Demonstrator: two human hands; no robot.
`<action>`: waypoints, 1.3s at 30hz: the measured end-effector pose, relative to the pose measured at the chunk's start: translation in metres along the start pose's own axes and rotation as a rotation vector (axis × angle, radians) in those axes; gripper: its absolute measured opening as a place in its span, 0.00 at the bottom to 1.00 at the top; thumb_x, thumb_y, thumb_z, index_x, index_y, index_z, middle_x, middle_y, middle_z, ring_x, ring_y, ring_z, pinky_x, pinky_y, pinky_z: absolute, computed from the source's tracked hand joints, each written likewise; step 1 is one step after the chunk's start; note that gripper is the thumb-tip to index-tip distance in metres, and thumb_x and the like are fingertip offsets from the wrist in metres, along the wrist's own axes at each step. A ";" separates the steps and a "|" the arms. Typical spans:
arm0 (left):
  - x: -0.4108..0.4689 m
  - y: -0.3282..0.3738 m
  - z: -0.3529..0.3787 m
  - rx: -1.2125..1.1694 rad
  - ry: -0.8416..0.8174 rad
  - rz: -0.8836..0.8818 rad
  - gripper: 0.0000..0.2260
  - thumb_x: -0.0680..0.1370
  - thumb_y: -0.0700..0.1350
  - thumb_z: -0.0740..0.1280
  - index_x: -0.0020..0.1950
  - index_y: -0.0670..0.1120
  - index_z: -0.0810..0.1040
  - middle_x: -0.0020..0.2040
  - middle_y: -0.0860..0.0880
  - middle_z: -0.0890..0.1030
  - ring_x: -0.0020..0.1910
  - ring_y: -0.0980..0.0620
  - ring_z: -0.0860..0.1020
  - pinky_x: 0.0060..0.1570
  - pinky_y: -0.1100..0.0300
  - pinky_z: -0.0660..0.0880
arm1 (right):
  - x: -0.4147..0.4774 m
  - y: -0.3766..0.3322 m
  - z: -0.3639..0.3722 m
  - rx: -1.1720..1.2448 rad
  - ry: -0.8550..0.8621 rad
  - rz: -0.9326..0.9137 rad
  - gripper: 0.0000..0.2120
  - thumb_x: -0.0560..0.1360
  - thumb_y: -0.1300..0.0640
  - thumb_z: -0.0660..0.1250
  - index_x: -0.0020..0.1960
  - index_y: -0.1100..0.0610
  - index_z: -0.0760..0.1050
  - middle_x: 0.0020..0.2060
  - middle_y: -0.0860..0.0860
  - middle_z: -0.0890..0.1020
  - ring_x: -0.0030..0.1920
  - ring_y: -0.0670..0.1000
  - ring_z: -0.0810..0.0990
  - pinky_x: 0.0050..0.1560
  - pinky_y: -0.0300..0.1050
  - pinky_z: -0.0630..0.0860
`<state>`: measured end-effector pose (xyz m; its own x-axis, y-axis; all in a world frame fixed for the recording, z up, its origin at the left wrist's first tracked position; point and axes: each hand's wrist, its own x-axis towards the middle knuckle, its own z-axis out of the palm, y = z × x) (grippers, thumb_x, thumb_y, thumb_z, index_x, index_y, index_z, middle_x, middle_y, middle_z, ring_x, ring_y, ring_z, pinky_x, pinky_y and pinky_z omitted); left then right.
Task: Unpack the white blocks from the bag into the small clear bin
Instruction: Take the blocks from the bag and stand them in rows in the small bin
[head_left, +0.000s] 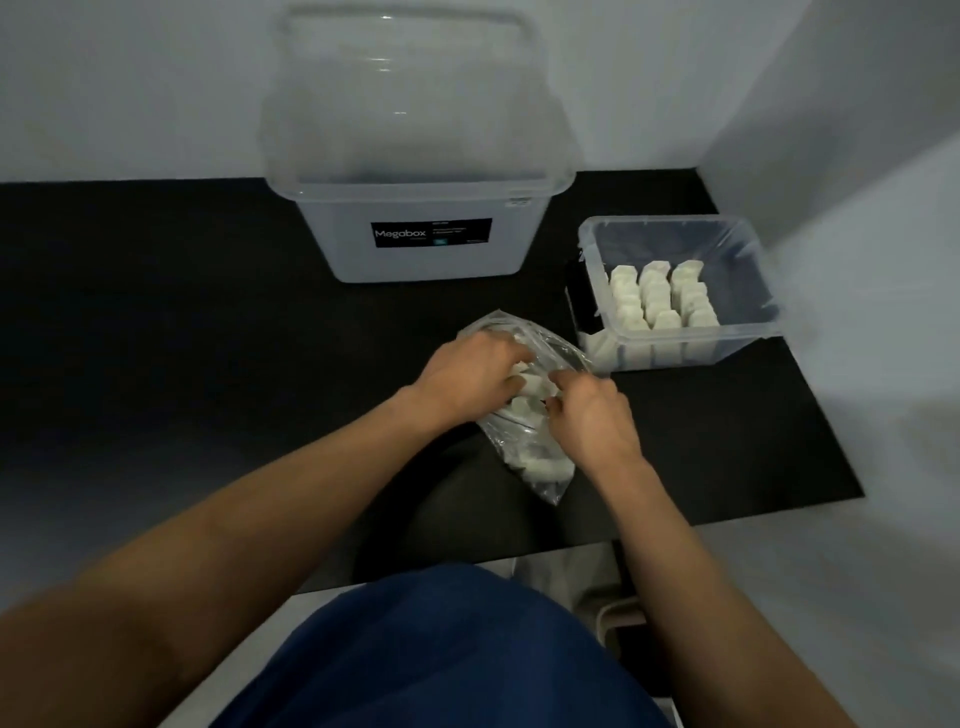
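Observation:
A clear plastic bag (540, 467) lies on the black table in front of me with white blocks (535, 395) inside it. My left hand (467, 371) rests on the bag's upper left part, fingers curled into its opening around the blocks. My right hand (592, 415) grips the bag's right side, fingers bent at the opening. The small clear bin (748, 332) stands to the right and holds three rows of white blocks (657, 296) standing on end.
A large clear box (415, 249) with a black Megabox label stands at the back centre against the white wall. The black table (208, 338) ends at a white wall on the right. My blue-clad lap (441, 649) fills the bottom.

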<state>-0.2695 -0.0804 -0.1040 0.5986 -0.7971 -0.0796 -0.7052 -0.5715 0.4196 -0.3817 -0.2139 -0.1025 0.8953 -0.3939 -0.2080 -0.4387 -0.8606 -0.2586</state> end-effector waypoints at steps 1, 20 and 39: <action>0.005 0.000 0.005 0.017 -0.010 0.016 0.15 0.80 0.48 0.68 0.67 0.51 0.79 0.63 0.50 0.80 0.64 0.49 0.77 0.54 0.52 0.76 | 0.002 -0.002 0.002 -0.016 -0.005 0.016 0.15 0.80 0.58 0.66 0.66 0.56 0.78 0.56 0.59 0.84 0.58 0.63 0.81 0.55 0.54 0.77; 0.010 -0.027 -0.016 -0.793 -0.047 -0.165 0.06 0.77 0.39 0.75 0.53 0.45 0.84 0.47 0.48 0.86 0.44 0.55 0.85 0.39 0.62 0.82 | -0.004 -0.011 -0.031 0.223 0.322 -0.155 0.08 0.80 0.55 0.69 0.57 0.52 0.86 0.47 0.50 0.85 0.47 0.50 0.82 0.52 0.45 0.78; 0.022 -0.010 0.016 0.171 -0.017 0.025 0.04 0.79 0.47 0.69 0.47 0.48 0.80 0.51 0.50 0.79 0.49 0.49 0.79 0.38 0.56 0.71 | -0.014 0.006 -0.010 -0.032 0.090 -0.008 0.11 0.80 0.54 0.64 0.59 0.52 0.81 0.52 0.56 0.86 0.53 0.61 0.83 0.52 0.53 0.78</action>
<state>-0.2556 -0.0953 -0.1242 0.5743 -0.8141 -0.0867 -0.7752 -0.5748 0.2622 -0.3958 -0.2167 -0.0915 0.9027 -0.4131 -0.1200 -0.4301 -0.8733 -0.2289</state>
